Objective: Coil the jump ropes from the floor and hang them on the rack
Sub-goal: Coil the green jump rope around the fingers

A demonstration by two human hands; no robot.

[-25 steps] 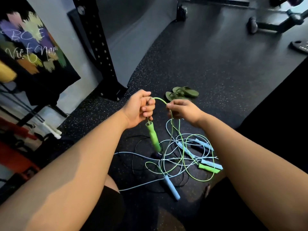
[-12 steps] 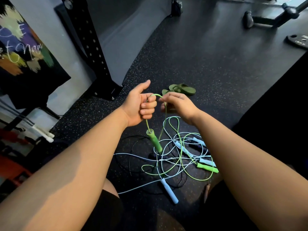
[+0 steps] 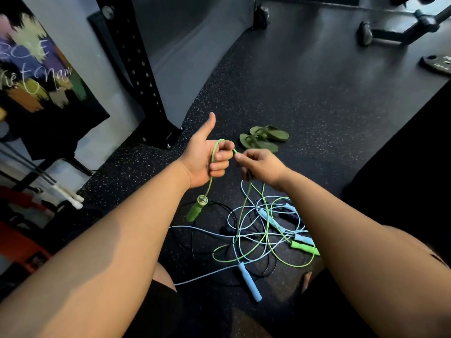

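Head view: two hands hold one green rope [image 3: 212, 156].
Left hand [image 3: 203, 161] curls round it, thumb up; right hand [image 3: 263, 164] pinches it. One handle [image 3: 195, 212] hangs; its twin [image 3: 303, 248] lies in the floor tangle [image 3: 249, 281]; two sandals [image 3: 262, 139] beyond.

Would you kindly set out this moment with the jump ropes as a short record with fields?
left hand: fingers curled round the green rope, thumb raised
right hand: pinches the same cord close beside the left hand
hanging green handle: dangles below the left hand
other green handle: lies on the floor in the tangle
blue handle: on the floor, nearest the person
sandals: green pair on the floor beyond the hands
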